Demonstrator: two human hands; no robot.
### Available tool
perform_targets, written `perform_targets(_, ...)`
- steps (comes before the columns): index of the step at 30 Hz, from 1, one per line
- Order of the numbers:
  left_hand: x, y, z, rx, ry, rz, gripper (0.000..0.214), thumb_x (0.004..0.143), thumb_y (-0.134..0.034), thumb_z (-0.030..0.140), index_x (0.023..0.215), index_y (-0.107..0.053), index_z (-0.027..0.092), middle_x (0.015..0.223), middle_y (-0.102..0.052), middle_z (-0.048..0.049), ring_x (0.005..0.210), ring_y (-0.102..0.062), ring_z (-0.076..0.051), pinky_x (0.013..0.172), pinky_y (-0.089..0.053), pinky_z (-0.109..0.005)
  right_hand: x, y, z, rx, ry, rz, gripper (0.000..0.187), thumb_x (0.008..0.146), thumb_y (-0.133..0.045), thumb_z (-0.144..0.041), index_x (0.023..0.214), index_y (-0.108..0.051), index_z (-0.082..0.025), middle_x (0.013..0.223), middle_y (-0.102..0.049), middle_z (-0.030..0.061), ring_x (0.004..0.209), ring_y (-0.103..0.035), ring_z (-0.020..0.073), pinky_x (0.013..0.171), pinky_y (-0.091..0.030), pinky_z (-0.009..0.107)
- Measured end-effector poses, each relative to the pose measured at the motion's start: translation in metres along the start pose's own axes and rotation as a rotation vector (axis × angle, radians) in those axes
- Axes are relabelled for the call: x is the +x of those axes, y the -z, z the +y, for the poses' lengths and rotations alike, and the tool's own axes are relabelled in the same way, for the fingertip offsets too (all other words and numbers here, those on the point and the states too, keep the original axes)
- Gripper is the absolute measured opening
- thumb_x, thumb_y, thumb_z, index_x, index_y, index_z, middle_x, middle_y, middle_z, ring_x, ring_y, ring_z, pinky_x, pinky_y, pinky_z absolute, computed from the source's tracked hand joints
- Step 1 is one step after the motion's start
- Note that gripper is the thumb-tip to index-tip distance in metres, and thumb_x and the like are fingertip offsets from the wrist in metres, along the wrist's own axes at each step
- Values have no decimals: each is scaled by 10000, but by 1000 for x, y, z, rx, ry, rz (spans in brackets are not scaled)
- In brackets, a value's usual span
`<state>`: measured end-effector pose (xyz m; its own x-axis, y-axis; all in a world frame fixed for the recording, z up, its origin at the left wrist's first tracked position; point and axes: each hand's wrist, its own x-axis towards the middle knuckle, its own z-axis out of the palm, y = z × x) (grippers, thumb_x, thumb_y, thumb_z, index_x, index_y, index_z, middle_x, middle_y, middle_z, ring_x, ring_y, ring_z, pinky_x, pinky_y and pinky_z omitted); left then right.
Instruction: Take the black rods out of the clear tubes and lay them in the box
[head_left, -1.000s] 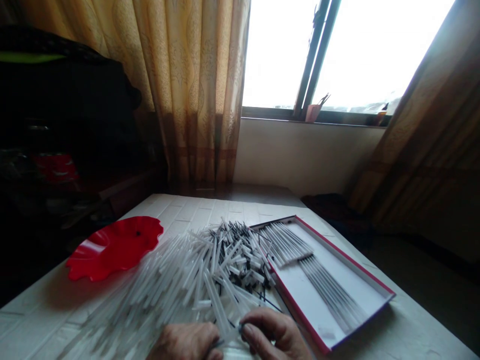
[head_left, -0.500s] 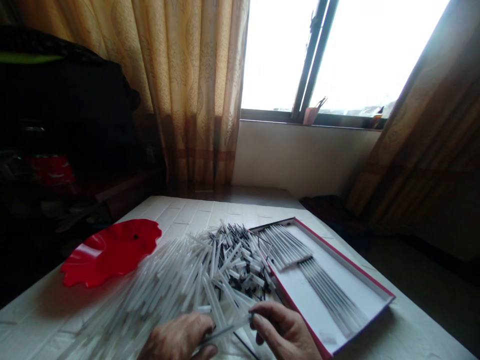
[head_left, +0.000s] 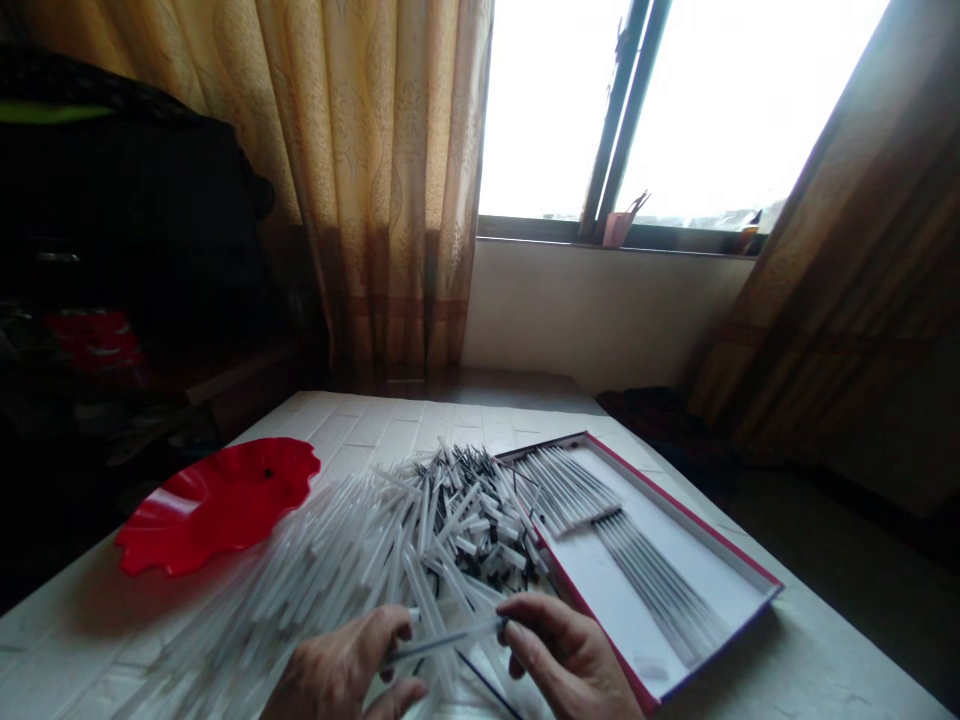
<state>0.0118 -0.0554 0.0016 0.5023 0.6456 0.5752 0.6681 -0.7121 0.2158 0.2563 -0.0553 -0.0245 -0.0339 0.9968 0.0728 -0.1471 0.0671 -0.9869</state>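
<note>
A big pile of translucent white pen tubes (head_left: 375, 560) with black tips covers the middle of the white table (head_left: 420, 420). At the near edge my left hand (head_left: 341, 675) and my right hand (head_left: 574, 660) each pinch one end of a single pen tube (head_left: 442, 642), held level just above the pile. A thin black refill (head_left: 487, 690) lies under it between the hands. To the right a red-edged white box (head_left: 739, 585) holds a row of finished pens (head_left: 600, 520).
A wavy red plastic dish (head_left: 214, 495) sits at the table's left. Beyond the table hang beige curtains (head_left: 360, 180) and a bright window (head_left: 675, 110). A dark bag and clutter (head_left: 127, 230) stand at the left.
Both hands have risen a little from the frame's bottom edge and moved apart. The tube between them now shows full length, lifted off the pile.
</note>
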Motion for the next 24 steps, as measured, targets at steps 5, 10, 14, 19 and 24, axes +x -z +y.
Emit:
perform_targets(5,2,3,2,41,-25,22,243,1069,-335,366,978,-532,255,754,-695,19,643,-730,-131,583,-555,-169,-2,-1,-9,-12,-4,19,458,718,-781,-631,859,-789,-195,639,-675,29,568,-610,158,558,-485,262)
perform_targets(10,5,6,1,58,-26,-14,319,1070,-321,379,920,-579,268,736,-710,28,640,-734,-139,567,-560,-175,-2,-2,-9,-7,-6,24,457,711,-787,-632,856,-791,-199,639,-674,25,565,-598,147,553,-475,251)
perform_targets(14,4,3,-3,45,-44,36,270,1062,-346,432,1079,-554,261,821,-761,23,677,-759,-135,615,-580,-171,0,-1,-8,-18,-16,35,470,706,-785,-640,856,-788,-195,656,-678,31,567,-588,149,553,-476,257)
perform_targets(19,2,1,-3,19,-37,95,230,1068,-343,405,1066,-511,248,758,-722,25,605,-732,-120,576,-567,-160,4,6,-1,-55,-16,4,461,743,-757,-632,865,-782,-188,666,-670,35,578,-577,152,556,-472,261)
perform_targets(24,4,3,-3,57,-44,28,296,1073,-314,377,969,-564,258,738,-709,20,632,-739,-135,573,-570,-173,6,10,7,-54,-10,-44,447,767,-743,-620,892,-780,-193,680,-678,38,581,-586,151,551,-474,251)
